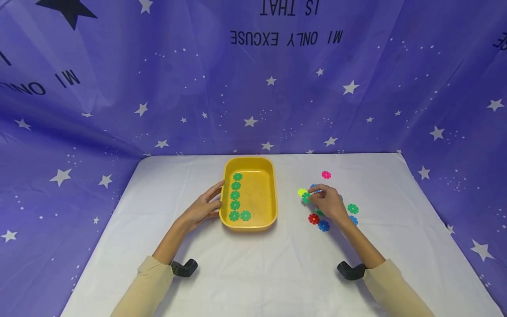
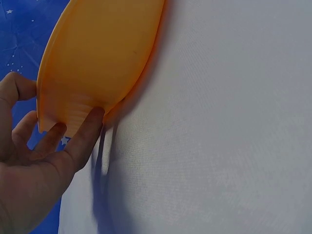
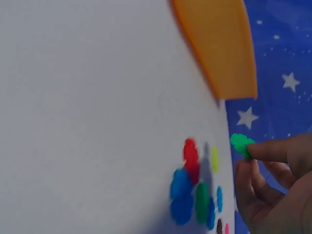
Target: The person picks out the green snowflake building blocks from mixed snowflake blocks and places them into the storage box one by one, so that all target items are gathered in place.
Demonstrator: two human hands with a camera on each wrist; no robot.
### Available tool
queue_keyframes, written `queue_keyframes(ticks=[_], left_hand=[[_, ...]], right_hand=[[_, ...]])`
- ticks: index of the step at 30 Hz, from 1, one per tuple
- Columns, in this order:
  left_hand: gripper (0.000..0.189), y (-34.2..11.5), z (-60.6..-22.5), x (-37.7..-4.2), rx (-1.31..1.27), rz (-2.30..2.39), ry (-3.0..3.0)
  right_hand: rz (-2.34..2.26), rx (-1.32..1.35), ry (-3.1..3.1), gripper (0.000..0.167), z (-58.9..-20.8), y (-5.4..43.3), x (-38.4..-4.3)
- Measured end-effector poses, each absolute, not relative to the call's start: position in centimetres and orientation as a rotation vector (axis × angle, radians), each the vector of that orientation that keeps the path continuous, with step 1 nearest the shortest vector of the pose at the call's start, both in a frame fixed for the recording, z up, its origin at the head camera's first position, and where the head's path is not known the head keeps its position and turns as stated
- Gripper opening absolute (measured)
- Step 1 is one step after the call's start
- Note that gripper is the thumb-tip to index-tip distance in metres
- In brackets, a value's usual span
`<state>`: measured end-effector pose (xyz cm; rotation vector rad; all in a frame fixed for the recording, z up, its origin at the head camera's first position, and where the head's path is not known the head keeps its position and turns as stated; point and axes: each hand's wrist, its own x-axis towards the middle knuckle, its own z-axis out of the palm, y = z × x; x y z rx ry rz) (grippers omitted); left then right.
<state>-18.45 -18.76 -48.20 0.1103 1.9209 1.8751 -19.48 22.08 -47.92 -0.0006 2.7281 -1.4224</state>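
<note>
A yellow tray (image 1: 275,193) holds several green notched discs (image 1: 235,195), most in a column along its left side and one beside the lowest. Against the tray's outer left wall rest the spread fingers of my left hand (image 1: 200,210); the left wrist view shows the fingertips on the wall (image 2: 80,109). My right hand (image 1: 328,203) pinches a green notched disc (image 3: 241,144) between thumb and fingertips, raised over the loose pile. Below and around that hand lie a yellow disc (image 1: 301,192), a red disc (image 1: 314,219) and several blue ones (image 1: 323,226), some partly hidden by it.
A pink disc (image 1: 326,175) lies behind the pile, and another green disc (image 1: 353,208) lies at its right. White cloth covers the table (image 1: 245,273). A purple star-patterned curtain (image 1: 222,97) stands behind and along both sides.
</note>
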Motion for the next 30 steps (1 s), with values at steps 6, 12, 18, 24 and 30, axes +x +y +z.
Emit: queue_keyframes(ticks=[6, 12, 18, 24, 30], left_hand=[[0.078, -18.8, -48.3, -18.5, 0.108, 1.878, 1.923], [0.078, -18.7, -48.2, -18.5, 0.101, 1.879, 1.926], [0.078, -18.8, -48.3, -18.5, 0.105, 1.872, 1.937], [0.077, -18.9, -48.4, -18.6, 0.110, 1.874, 1.929], [0.077, -18.8, -48.4, -18.6, 0.107, 1.888, 1.912]], right_hand=[[-1.684, -0.063, 2.523, 0.024, -45.7, 18.9, -19.0], [-1.801, -0.239, 2.366, 0.023, -44.5, 14.5, -18.6], [-1.811, -0.322, 2.290, 0.022, -44.4, 10.2, -18.8], [-1.703, -0.299, 2.358, 0.021, -44.9, 7.2, -19.8], [-1.632, -0.233, 2.320, 0.022, -45.8, 5.4, -21.0]])
